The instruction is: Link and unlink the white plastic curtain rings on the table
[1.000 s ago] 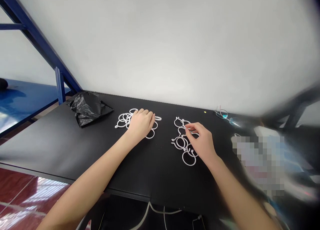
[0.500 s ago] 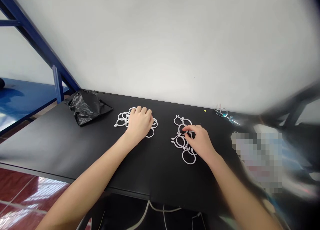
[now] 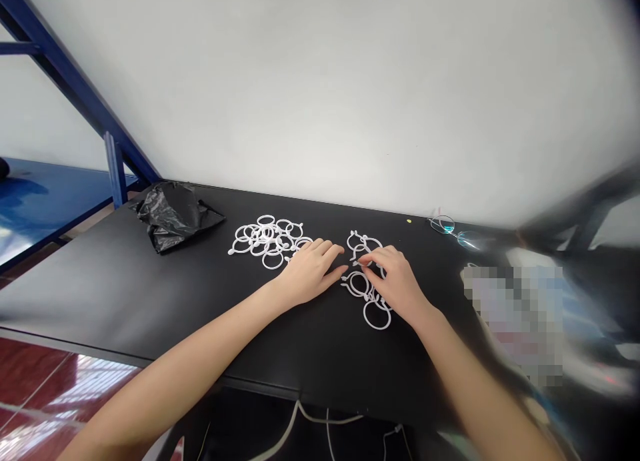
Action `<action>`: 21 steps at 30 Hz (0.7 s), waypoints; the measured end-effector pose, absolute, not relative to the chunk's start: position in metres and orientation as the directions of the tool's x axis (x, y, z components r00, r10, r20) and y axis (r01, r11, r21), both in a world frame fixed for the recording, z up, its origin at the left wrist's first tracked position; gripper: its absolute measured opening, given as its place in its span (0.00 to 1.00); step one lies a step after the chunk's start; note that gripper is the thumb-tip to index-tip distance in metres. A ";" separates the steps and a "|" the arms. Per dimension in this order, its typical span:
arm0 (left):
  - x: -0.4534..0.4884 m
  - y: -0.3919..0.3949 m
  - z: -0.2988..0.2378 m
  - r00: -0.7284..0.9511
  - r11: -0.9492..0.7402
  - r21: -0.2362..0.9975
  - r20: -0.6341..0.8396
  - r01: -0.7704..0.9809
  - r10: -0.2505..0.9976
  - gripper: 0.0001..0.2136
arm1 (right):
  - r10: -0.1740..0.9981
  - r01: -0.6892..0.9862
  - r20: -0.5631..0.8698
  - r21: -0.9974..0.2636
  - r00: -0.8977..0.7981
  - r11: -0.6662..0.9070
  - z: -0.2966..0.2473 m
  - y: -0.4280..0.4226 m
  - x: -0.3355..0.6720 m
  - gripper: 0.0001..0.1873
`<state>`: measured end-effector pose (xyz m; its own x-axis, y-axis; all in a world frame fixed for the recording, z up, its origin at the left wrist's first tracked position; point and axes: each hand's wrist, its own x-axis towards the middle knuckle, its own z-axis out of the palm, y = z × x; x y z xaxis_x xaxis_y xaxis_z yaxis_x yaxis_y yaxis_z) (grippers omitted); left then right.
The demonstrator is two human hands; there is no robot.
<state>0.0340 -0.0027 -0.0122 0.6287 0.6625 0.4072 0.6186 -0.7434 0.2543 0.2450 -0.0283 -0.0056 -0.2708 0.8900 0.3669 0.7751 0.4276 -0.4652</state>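
Note:
Several white curtain rings with knobbed, open ends lie in two groups on the black table. The left heap of curtain rings [image 3: 273, 259] is tangled and partly covered by my left hand [image 3: 313, 267]. That hand hovers at the heap's right edge, thumb and fingers apart, pointing toward the other group; no ring shows between them. My right hand [image 3: 393, 274] is over the right group of curtain rings [image 3: 377, 326]. Its thumb and forefinger pinch a white curtain ring [image 3: 356, 263] near its knobbed end. The palm hides some rings beneath it.
A crumpled black plastic bag [image 3: 173, 214] lies at the table's back left. Eyeglasses [image 3: 443, 225] rest near the wall on the right, with a blurred clear plastic package [image 3: 575, 314] in front. A blue metal frame [image 3: 75, 87] stands left; cables [image 3: 285, 434] hang under the table edge.
My left hand has left the middle of the left heap and moved right, toward my right hand, uncovering rings. My right hand has shifted slightly left, its thumb and forefinger now closed on a ring.

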 end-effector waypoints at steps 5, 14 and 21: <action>0.035 -0.004 -0.010 0.661 -0.773 0.298 0.402 0.560 0.633 0.11 | 0.849 0.602 0.448 -0.607 -0.280 0.519 0.000 -0.036 0.233 0.05; 0.032 -0.006 0.001 0.642 -0.769 0.497 0.446 0.402 0.624 0.12 | 0.975 0.323 0.190 -0.921 -0.111 0.217 0.001 -0.039 0.227 0.20; 0.031 -0.005 0.001 0.651 -0.769 0.536 0.452 0.347 0.609 0.12 | 0.987 0.212 0.138 -0.965 -0.080 0.152 0.000 -0.039 0.227 0.18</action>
